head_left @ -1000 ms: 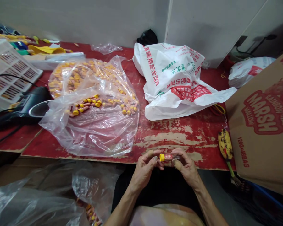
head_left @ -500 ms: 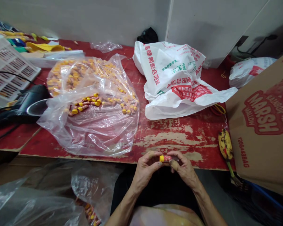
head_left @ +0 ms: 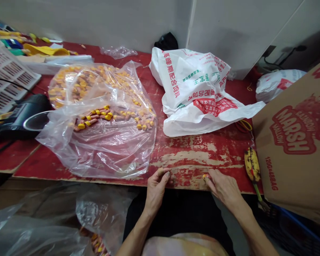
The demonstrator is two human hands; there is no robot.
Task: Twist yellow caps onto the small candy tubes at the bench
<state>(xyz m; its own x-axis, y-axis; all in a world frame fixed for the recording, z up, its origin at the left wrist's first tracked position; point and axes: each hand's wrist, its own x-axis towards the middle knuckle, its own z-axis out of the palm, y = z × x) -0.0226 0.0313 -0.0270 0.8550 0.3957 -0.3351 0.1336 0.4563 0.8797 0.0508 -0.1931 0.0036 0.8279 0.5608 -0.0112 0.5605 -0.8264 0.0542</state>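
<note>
At the front edge of the red table, my right hand (head_left: 223, 185) is closed around a small yellow-capped tube (head_left: 204, 176). Only its yellow-orange end shows past the fingers. To the left, my left hand (head_left: 156, 185) has thumb and fingers drawn together in a pinch; anything between them is too small or hidden to make out. The two hands are apart. Beyond my left hand lies a clear plastic bag (head_left: 117, 149) with many yellow-capped tubes (head_left: 96, 115) in and under it. A white printed sack (head_left: 197, 96) lies crumpled further back.
A cardboard box (head_left: 296, 170) stands at right, a spotted banana (head_left: 252, 167) beside it. At left are a black heat-gun-like tool (head_left: 29, 113) and a white slatted basket (head_left: 8, 76). Below the table edge, another clear bag (head_left: 37, 227) holds similar tubes.
Both hands held the tube together before. Now they have separated: my right hand has moved right with the tube, and my left hand slightly left, off its yellow cap.
</note>
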